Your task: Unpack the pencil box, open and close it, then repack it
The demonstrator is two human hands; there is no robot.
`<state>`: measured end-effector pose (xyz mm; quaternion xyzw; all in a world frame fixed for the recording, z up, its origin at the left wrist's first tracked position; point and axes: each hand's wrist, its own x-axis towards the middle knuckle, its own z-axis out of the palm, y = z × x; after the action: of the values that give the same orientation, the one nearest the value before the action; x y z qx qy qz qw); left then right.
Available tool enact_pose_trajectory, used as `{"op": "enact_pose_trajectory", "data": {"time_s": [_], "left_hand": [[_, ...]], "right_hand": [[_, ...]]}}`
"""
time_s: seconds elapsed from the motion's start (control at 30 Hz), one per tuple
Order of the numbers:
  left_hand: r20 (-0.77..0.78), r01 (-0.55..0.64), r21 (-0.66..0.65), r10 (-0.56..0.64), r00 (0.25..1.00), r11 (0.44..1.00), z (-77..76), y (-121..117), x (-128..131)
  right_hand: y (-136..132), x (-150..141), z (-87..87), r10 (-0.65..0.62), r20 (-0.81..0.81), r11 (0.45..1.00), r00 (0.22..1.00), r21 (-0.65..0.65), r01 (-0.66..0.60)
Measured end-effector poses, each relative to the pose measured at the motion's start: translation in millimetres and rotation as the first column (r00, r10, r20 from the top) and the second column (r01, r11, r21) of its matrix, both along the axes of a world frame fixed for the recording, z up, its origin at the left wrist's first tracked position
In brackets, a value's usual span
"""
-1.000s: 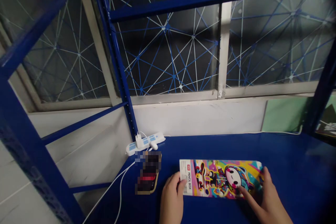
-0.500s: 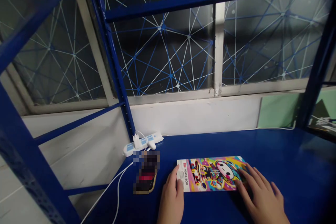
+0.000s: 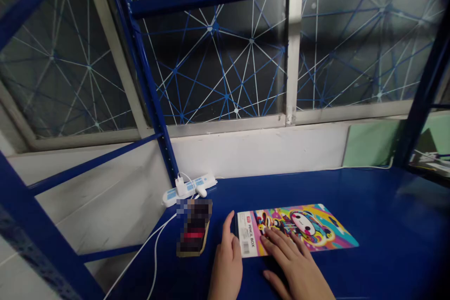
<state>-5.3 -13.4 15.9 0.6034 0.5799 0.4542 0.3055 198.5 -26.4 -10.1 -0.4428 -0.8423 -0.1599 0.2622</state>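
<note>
A colourful pencil box (image 3: 316, 229) with a cartoon figure and a white label end lies flat on the blue shelf surface (image 3: 386, 225). My left hand (image 3: 227, 262) rests beside the box's left end, fingers straight and together, touching its edge. My right hand (image 3: 293, 262) lies flat on the box's left half, fingers spread out over the print, thumb down at the near side. Neither hand grips the box.
A blurred dark phone-like object (image 3: 193, 227) lies left of the box. A white power strip (image 3: 188, 186) with plugs and white cables (image 3: 154, 253) sits at the back left corner. Blue rack posts (image 3: 154, 117) and a netted window stand behind.
My right hand slid left from the box's right end onto its left half. The box's right end now shows uncovered. The left hand stayed at the left end.
</note>
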Motion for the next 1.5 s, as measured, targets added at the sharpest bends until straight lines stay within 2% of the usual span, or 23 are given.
{"op": "enact_pose_trajectory", "data": {"time_s": [0.13, 0.27, 0.37, 0.43, 0.5, 0.6, 0.67, 0.73, 0.77, 0.87, 0.97, 1.1, 1.2, 1.33, 1.5], "left_hand": [[-0.006, -0.030, -0.014, 0.030, 1.000, 0.999, 3.9, -2.5, 4.2], [-0.041, -0.061, -0.004, 0.060, 0.997, 0.998, 2.1, -0.4, 3.6], [-0.139, -0.081, 0.027, 0.084, 0.987, 0.996, -0.8, 3.2, 2.8], [-0.292, -0.073, 0.066, 0.089, 0.952, 0.995, -0.6, 5.2, 4.3], [-0.511, -0.015, 0.057, 0.042, 0.858, 0.998, 3.2, 6.7, 8.1], [-0.773, 0.083, -0.039, -0.083, 0.629, 0.996, 14.2, 11.8, 16.8], [-0.860, 0.135, -0.046, -0.108, 0.499, 0.990, 21.3, 20.3, 22.9], [-0.907, 0.166, -0.023, -0.090, 0.412, 0.986, 25.9, 33.9, 28.6], [-0.915, 0.161, -0.019, -0.082, 0.394, 0.987, 27.3, 42.0, 31.3], [-0.925, 0.152, -0.022, -0.078, 0.372, 0.988, 29.7, 67.2, 39.2], [-0.930, 0.177, -0.034, -0.096, 0.355, 0.984, 31.8, 85.4, 44.0], [-0.925, 0.204, -0.052, -0.124, 0.359, 0.978, 32.6, 92.0, 41.4], [-0.918, 0.207, -0.072, -0.145, 0.368, 0.976, 30.3, 88.4, 35.8], [-0.912, 0.229, -0.086, -0.169, 0.373, 0.970, 26.7, 83.2, 31.5], [-0.913, 0.224, -0.105, -0.183, 0.365, 0.969, 28.9, 81.8, 31.3]], "right_hand": [[0.6, 47.8, -5.2, -0.096, -0.004, 0.993, 0.995, -0.067, 0.095], [7.1, 99.2, -20.1, -0.235, 0.014, 0.972, 0.972, -0.012, 0.235], [12.8, 116.0, -29.0, -0.254, 0.069, 0.967, 0.965, 0.040, 0.252], [17.6, 115.9, -32.4, -0.252, 0.104, 0.967, 0.962, 0.072, 0.245], [24.1, 111.2, -34.6, -0.245, 0.130, 0.967, 0.961, 0.104, 0.232], [37.9, 102.9, -35.5, -0.245, 0.147, 0.967, 0.958, 0.115, 0.229], [49.4, 98.4, -33.4, -0.246, 0.152, 0.968, 0.957, 0.084, 0.235], [62.2, 94.4, -28.5, -0.239, 0.157, 0.971, 0.958, 0.046, 0.235], [69.0, 92.3, -25.2, -0.233, 0.160, 0.973, 0.959, 0.031, 0.231], [89.5, 83.1, -13.5, -0.178, 0.175, 0.984, 0.969, 0.001, 0.180], [108.1, 67.2, -1.6, -0.069, 0.197, 0.996, 0.978, -0.041, 0.079], [123.8, 41.9, 10.1, 0.005, 0.202, 0.995, 0.979, -0.095, 0.015], [128.3, 34.5, 13.3, 0.034, 0.209, 0.991, 0.977, -0.137, -0.005], [130.2, 52.7, 12.3, 0.024, 0.206, 0.985, 0.978, -0.171, 0.012], [129.7, 109.2, 13.0, -0.015, 0.194, 0.988, 0.981, -0.147, 0.044]]}}
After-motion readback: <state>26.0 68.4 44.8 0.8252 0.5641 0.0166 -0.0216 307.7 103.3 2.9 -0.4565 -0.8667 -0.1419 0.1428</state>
